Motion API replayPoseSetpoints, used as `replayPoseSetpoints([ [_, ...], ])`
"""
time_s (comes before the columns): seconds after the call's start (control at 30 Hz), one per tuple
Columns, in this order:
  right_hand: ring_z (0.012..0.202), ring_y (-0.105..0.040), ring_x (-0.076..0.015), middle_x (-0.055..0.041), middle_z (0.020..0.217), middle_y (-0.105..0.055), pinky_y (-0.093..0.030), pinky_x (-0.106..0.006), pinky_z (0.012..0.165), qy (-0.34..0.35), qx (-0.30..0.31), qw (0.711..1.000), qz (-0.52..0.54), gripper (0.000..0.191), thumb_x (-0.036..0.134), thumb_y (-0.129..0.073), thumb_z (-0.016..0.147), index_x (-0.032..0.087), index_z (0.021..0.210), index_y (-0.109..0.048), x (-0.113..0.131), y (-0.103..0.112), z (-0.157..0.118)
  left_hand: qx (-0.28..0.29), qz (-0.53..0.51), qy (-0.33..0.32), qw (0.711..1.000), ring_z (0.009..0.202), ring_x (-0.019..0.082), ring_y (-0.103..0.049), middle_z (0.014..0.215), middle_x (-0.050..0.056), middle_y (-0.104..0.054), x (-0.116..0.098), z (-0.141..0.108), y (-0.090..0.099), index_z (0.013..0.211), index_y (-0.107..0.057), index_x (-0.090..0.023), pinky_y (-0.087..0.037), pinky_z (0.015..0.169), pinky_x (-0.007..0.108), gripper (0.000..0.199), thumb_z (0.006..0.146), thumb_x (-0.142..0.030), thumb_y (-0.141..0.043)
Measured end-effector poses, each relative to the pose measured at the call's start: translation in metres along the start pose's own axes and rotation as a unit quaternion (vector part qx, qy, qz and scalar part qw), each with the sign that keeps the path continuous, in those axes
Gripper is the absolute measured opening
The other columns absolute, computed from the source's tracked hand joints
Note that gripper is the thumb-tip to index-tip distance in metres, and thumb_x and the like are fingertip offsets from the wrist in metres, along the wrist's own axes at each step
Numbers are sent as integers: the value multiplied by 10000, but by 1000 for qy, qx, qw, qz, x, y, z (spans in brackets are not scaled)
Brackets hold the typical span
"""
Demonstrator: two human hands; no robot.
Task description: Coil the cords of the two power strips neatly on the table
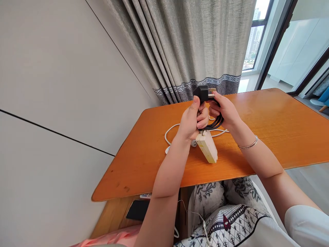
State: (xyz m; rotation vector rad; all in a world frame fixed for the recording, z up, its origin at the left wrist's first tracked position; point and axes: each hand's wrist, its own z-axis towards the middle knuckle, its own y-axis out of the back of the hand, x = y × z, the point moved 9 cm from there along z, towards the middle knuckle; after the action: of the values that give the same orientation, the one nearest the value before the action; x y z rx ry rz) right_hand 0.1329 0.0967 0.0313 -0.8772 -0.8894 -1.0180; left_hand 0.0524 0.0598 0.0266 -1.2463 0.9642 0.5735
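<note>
Above the wooden table, my left hand [193, 118] is closed around a black cable, its thumb against the black plug [202, 93]. The plug's metal prongs point right. My right hand [223, 109] is closed on the coiled black cable [217, 122], its fingertips close to the prongs. A white power strip [207, 146] with yellowed edges is below my left hand, tilted over the table. White cable [167, 133] lies in loops on the table behind and beside it, with a white plug [193, 143] partly hidden by my left wrist.
The orange-brown table [144, 151] stretches far to the right. A grey curtain [203, 41] hangs behind it, and a pale wall panel [64, 68] stands on the left. Below the near edge, a black phone [137, 210] lies on a lower wooden surface.
</note>
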Motion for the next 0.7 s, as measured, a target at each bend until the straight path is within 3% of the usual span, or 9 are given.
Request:
replayPoseSetpoints([
  [0.17, 534, -452, -108, 45, 554, -385, -399, -249, 499, 66, 16, 993, -96, 624, 768, -399, 944, 209, 741, -590, 8, -7, -1, -23, -51, -31, 998, 292, 23, -135, 422, -114, -188, -19, -1, 7, 643, -317, -216, -140, 283, 167, 606, 930, -733, -452],
  [0.33, 584, -453, -108, 29, 569, -413, -399, -242, 541, 67, -19, 993, -94, 629, 767, -497, 900, 213, 604, -457, 9, -2, -5, -13, -35, -33, 999, 299, 33, -180, 437, -114, -210, -22, -3, 7, 670, -334, -221, -189, 290, 169, 598, 901, -748, -497],
  [0.43, 580, -448, -110, 31, 560, -412, -395, -239, 537, 54, -28, 994, -90, 635, 787, -510, 876, 215, 605, -465, 8, 0, -5, -12, -17, -34, 999, 304, 34, -209, 444, -111, -217, -20, -3, 6, 673, -344, -219, -213, 307, 170, 586, 909, -726, -517],
  [0.6, 566, -501, -126, 1, 603, -521, -415, -250, 524, 62, -12, 993, -95, 735, 790, -236, 956, 198, 784, -635, -3, 2, 4, -25, -12, -90, 996, 320, 45, -195, 464, -101, -197, -32, -3, 12, 665, -332, -221, -191, 318, 215, 591, 913, -728, -505],
  [0.7, 568, -515, -113, 5, 672, -581, -435, -244, 563, 102, -19, 974, -203, 538, 645, -409, 990, 174, 937, -664, -16, 8, 10, -32, -21, -160, 986, 349, 68, -198, 476, -85, -186, -52, -7, 24, 653, -338, -227, -189, 338, 263, 590, 911, -726, -515],
])
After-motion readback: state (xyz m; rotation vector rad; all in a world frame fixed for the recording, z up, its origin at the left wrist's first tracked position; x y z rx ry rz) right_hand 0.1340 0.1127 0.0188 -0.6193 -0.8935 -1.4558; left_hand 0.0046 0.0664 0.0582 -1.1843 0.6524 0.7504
